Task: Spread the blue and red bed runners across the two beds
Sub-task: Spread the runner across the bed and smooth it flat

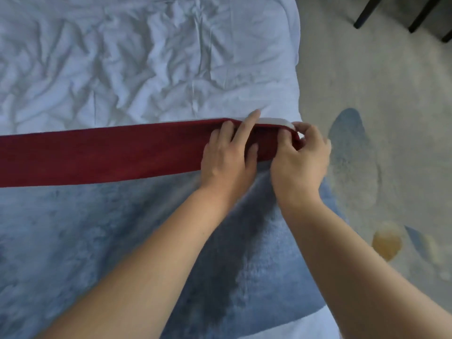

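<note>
1. The red runner lies as a band across the crumpled white sheet, from the frame's left edge to right of centre. The blue runner is spread just below, touching it.
2. At centre, the left hand rests on the red runner with its fingers mostly straight, gripping nothing.
3. Just right of it, the right hand pinches the red runner's folded end at the bed edge, fingers curled.
4. Far right is a patterned carpet, with dark furniture legs at the upper right.

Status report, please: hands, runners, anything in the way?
Left hand flat on red runner; right hand pinching its end at the bed edge. Blue runner spread alongside. Nothing seen blocking.
</note>
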The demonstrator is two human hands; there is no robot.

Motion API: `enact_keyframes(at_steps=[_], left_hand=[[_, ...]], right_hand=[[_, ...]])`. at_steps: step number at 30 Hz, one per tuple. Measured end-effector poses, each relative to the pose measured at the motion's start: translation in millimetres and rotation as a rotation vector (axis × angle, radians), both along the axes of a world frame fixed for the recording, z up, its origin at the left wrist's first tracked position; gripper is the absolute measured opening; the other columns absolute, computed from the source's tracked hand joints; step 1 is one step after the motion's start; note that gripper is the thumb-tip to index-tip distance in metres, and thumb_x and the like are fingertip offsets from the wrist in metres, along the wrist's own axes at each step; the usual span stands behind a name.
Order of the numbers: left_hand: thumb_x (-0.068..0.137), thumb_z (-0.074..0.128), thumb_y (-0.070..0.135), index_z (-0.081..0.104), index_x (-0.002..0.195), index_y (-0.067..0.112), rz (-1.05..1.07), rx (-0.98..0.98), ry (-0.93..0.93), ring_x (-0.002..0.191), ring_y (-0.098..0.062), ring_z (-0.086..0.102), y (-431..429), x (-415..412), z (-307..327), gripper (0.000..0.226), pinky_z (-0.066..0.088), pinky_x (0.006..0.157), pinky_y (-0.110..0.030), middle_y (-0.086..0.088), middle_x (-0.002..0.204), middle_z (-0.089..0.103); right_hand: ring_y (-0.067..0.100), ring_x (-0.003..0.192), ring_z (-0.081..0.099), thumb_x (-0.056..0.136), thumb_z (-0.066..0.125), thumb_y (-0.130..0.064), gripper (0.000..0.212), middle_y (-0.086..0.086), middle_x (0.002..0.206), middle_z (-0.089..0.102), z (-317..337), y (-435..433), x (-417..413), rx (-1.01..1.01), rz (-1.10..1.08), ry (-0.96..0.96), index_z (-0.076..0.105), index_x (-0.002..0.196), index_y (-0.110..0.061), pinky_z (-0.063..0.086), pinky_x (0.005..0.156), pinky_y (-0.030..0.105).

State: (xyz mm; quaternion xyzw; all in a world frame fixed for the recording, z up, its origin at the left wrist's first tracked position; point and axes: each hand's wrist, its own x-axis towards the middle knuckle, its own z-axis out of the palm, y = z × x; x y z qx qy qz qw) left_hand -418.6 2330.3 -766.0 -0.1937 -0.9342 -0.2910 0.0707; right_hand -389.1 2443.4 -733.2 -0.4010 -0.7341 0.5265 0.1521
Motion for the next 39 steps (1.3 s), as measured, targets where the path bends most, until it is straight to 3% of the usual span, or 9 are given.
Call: enact_keyframes(at_steps=[5, 10, 16, 21, 27, 31, 33, 35, 39], left_hand=[[0.094, 0.050, 0.060, -0.006, 0.158, 0.049, -0.062, -0.321, -0.117, 0.124, -0.036, 0.043, -7.4, -6.1, -30.8, 0.086, 0.040, 0.106, -0.063, -0.009, 0.140, 0.042], [0.098, 0.014, 0.075, -0.018, 0.152, 0.057, -0.151, -0.614, -0.393, 0.156, -0.033, -0.020, -34.2, 38.6, -93.9, 0.066, -0.005, 0.116, -0.073, 0.009, 0.169, -0.023], [0.096, 0.011, 0.077, -0.001, 0.160, 0.049, -0.097, -0.603, -0.289, 0.157, -0.034, -0.010, -33.0, 49.8, -103.2, 0.071, -0.003, 0.116, -0.074, 0.007, 0.172, -0.011], [0.093, 0.009, 0.080, 0.007, 0.164, 0.023, -0.111, -0.568, -0.288, 0.158, -0.035, 0.002, -23.6, 83.3, -96.5, 0.092, 0.007, 0.122, -0.067, -0.003, 0.172, 0.007], [0.105, 0.026, 0.059, 0.012, 0.162, 0.041, -0.337, -0.424, -0.235, 0.157, -0.040, 0.005, 6.1, 124.5, -83.6, 0.062, 0.016, 0.122, -0.063, -0.010, 0.172, 0.006], [0.104, 0.041, 0.048, 0.030, 0.159, 0.037, -0.370, -0.365, -0.134, 0.154, -0.046, 0.017, 38.6, 102.7, -82.1, 0.057, 0.021, 0.122, -0.061, -0.010, 0.171, 0.016], [0.105, 0.043, 0.045, 0.035, 0.158, 0.034, -0.372, -0.358, -0.074, 0.153, -0.044, 0.020, 54.1, 84.5, -76.9, 0.055, 0.022, 0.121, -0.060, -0.008, 0.169, 0.023], [0.105, 0.042, 0.043, 0.040, 0.156, 0.032, -0.357, -0.328, -0.018, 0.153, -0.041, 0.023, 67.1, 67.4, -66.6, 0.052, 0.022, 0.121, -0.059, -0.007, 0.167, 0.030], [0.104, 0.040, 0.046, 0.051, 0.149, 0.031, -0.305, -0.335, 0.019, 0.152, -0.031, 0.030, 73.8, 53.3, -45.8, 0.049, 0.018, 0.123, -0.058, 0.001, 0.155, 0.050]], right_hand=[[-0.003, 0.090, 0.053, 0.098, 0.055, -0.028, 0.016, -0.007, 0.119, 0.046, -29.2, 9.6, -20.5, 0.121, 0.077, -0.012, 0.063, 0.111, -0.032, 0.037, 0.065, 0.006], [0.031, 0.145, 0.027, 0.096, 0.053, -0.051, 0.070, 0.008, 0.159, 0.027, -99.7, 13.4, 37.3, 0.617, 0.617, -0.536, 0.022, 0.157, -0.039, 0.027, 0.114, 0.043], [0.029, 0.157, -0.006, 0.103, 0.031, -0.054, 0.066, 0.005, 0.171, -0.007, -130.1, 9.3, 121.0, 0.741, 0.864, -0.506, 0.004, 0.162, -0.038, 0.005, 0.126, 0.049], [0.021, 0.157, -0.004, 0.105, 0.030, -0.049, 0.062, 0.000, 0.171, -0.001, -130.1, 9.4, 161.7, 0.710, 0.881, -0.456, 0.012, 0.162, -0.033, 0.009, 0.127, 0.046], [0.024, 0.158, 0.005, 0.102, 0.041, -0.044, 0.064, 0.006, 0.170, 0.010, -125.7, 23.1, 187.4, 0.690, 0.839, -0.338, 0.026, 0.161, -0.025, 0.014, 0.126, 0.049], [0.030, 0.157, 0.001, 0.094, 0.052, -0.041, 0.088, 0.013, 0.169, 0.010, -115.2, 66.6, 146.5, 0.573, 0.613, -0.463, 0.005, 0.162, -0.011, 0.005, 0.126, 0.050], [0.036, 0.148, 0.031, 0.092, 0.060, -0.038, 0.086, 0.016, 0.158, 0.038, -110.6, 90.6, 118.5, 0.350, 0.602, -0.506, 0.016, 0.160, -0.010, 0.025, 0.120, 0.048], [0.039, 0.101, 0.062, 0.089, 0.062, -0.025, 0.040, 0.013, 0.107, 0.066, -101.9, 96.1, 104.1, 0.326, 0.667, -0.364, 0.057, 0.127, -0.013, 0.050, 0.082, 0.044], [0.030, 0.061, 0.049, 0.073, 0.051, 0.000, 0.028, 0.004, 0.071, 0.053, -84.9, 64.1, 134.0, 0.658, 0.775, -0.088, 0.069, 0.090, -0.012, 0.036, 0.054, 0.037]])
